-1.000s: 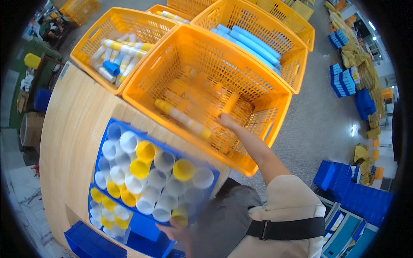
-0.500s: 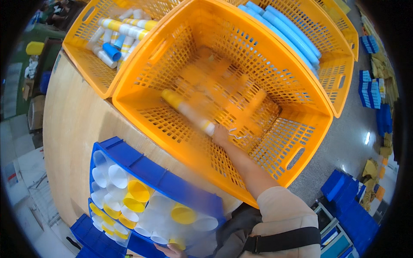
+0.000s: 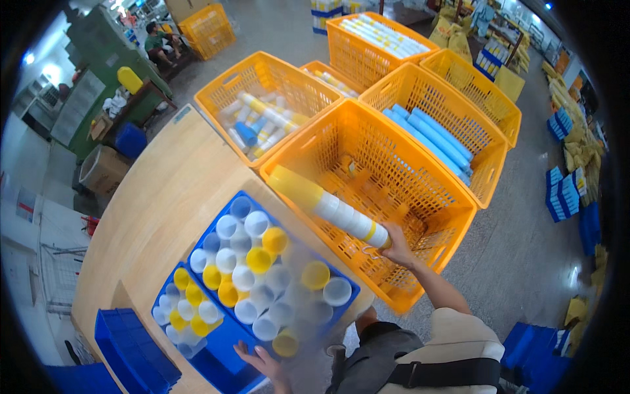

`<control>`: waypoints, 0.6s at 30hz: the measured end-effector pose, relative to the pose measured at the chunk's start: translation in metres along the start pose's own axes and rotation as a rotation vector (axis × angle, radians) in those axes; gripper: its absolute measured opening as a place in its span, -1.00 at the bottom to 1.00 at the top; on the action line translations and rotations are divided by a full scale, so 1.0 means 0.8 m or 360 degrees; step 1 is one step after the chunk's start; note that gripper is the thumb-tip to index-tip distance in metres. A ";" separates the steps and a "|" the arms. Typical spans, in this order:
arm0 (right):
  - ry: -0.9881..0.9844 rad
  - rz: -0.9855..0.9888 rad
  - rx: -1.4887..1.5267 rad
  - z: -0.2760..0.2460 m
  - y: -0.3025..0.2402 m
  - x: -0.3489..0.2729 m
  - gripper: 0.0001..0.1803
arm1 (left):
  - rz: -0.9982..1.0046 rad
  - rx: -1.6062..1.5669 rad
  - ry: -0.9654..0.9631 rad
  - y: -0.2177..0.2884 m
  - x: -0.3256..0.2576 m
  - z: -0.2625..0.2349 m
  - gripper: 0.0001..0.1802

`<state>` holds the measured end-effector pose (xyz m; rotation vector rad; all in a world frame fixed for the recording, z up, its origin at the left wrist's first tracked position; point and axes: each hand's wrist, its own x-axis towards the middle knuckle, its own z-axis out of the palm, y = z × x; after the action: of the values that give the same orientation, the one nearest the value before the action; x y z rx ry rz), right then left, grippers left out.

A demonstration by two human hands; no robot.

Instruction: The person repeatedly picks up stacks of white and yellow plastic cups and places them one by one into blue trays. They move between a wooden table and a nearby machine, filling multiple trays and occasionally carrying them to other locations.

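Note:
My right hand (image 3: 397,246) is closed round the near end of a long yellow-and-white tube (image 3: 348,217), which looks made of several stacked sections. The tube slants over the front rim of a large orange slotted crate (image 3: 308,148), its yellow end pointing up and left. My left hand (image 3: 262,363) has its fingers spread and holds nothing, beside the bare blue part of a bin (image 3: 226,348). Above that hand, white and yellow tubes (image 3: 259,261) stand packed with their round ends up in a blue bin; part of them is hazed.
An orange crate (image 3: 220,108) of loose mixed tubes stands at the back left. Behind my crate, another holds light-blue tubes (image 3: 430,141). The wooden table (image 3: 141,230) carries an upright blue bin (image 3: 134,351) at left. A person (image 3: 161,46) sits far off.
My right hand has lifted the tube up out of the orange crate to its front rim. My left hand shows more, beside the blue bin. The view has tilted up, showing more of the room.

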<state>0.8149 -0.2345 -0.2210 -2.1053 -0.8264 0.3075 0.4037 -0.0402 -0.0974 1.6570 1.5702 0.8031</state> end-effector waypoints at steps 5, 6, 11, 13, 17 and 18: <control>-0.0074 -0.0524 -0.0050 -0.067 -0.229 -0.058 -0.26 | 0.0563 -0.0887 -0.0304 0.041 0.028 -0.078 -0.22; -0.0317 -0.0564 0.0076 -0.065 -0.271 -0.083 -0.27 | 0.0662 -0.1132 -0.0335 0.053 0.032 -0.098 -0.20; -0.1408 -0.0859 0.0548 0.019 -0.442 -0.226 -0.35 | 0.0138 -0.1807 0.0133 0.038 0.049 -0.226 -0.36; -0.1979 -0.0651 0.1042 0.051 -0.486 -0.285 -0.43 | -0.0261 -0.2109 -0.0118 0.008 0.079 -0.304 -0.46; -0.2503 -0.0397 0.1772 0.136 -0.545 -0.313 -0.49 | -0.1133 -0.2781 -0.0837 -0.038 0.072 -0.380 -0.19; -0.1986 -0.0442 0.1573 0.169 -0.560 -0.311 -0.49 | -0.1047 -0.2778 -0.0991 -0.042 0.061 -0.380 -0.21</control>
<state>0.3609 -0.1180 0.0269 -0.6947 -1.2385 1.5704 0.1375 0.0317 0.0429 0.0147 0.3961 0.7275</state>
